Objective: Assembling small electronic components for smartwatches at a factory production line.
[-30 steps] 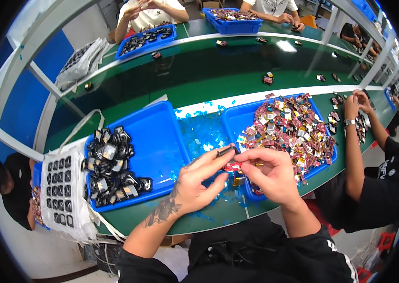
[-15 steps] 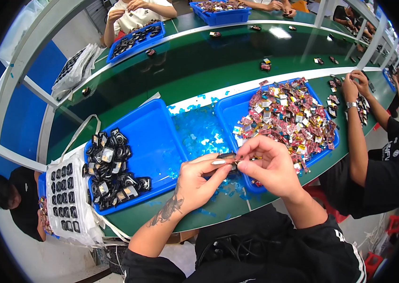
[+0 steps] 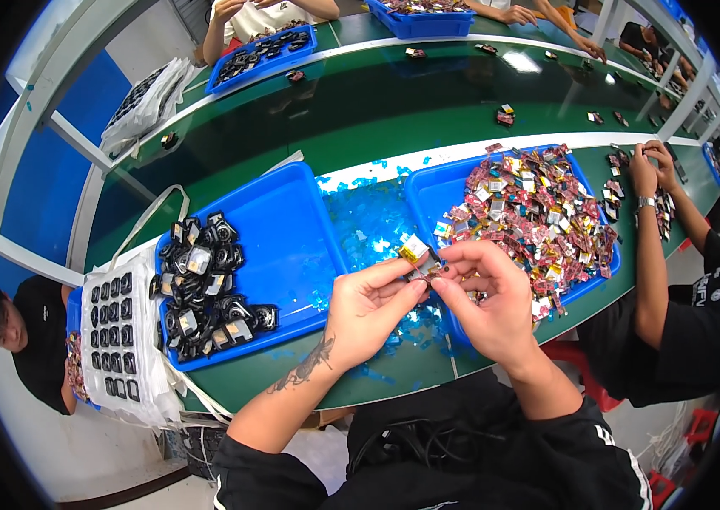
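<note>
Between my hands is a small circuit board with a silver-and-yellow battery point(image 3: 413, 248) standing up from it. My left hand point(image 3: 368, 313) pinches its near left edge between thumb and fingers. From the other side my right hand point(image 3: 489, 293) closes thumb and index finger on the same piece, with a thin dark part by the fingertips. Fingers hide most of the board. To the left, a blue tray point(image 3: 287, 217) holds a heap of black device casings point(image 3: 198, 280). Beyond my right hand, another blue tray point(image 3: 428, 200) is heaped with reddish circuit boards and batteries point(image 3: 538, 217).
Blue film scraps point(image 3: 368, 221) litter the green bench between the trays. White molded trays with black casings point(image 3: 117, 331) stand at the left. A co-worker's hands point(image 3: 653, 166) work at the right. Across the green belt point(image 3: 360, 110), more people sit by blue trays.
Earlier a dark casing showed between my fingers; now a silver-and-yellow battery stands up there. My hands stay close together. The view has shifted slightly, and the co-worker on the left has turned.
</note>
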Demonstrator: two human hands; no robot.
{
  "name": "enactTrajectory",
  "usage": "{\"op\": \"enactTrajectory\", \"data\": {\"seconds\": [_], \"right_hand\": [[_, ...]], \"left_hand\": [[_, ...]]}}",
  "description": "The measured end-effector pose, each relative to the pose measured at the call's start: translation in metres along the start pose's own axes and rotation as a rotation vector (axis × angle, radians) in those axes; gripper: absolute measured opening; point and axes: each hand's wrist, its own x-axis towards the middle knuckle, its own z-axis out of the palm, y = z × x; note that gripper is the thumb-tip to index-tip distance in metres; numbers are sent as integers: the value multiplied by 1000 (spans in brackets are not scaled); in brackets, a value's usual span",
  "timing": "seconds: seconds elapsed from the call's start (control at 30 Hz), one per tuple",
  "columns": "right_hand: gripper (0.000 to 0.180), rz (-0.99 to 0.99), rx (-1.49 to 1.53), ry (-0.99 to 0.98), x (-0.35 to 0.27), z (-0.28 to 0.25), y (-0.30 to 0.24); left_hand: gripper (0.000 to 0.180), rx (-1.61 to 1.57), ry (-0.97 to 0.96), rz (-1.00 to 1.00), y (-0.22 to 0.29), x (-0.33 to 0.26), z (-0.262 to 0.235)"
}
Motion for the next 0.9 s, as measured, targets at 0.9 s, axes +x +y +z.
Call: {"op": "enactTrajectory", "data": {"seconds": [0.9], "right_hand": [[46, 102, -110, 15, 3, 9, 9]], "left_hand": [[65, -85, 122, 71, 4, 3, 5]]}}
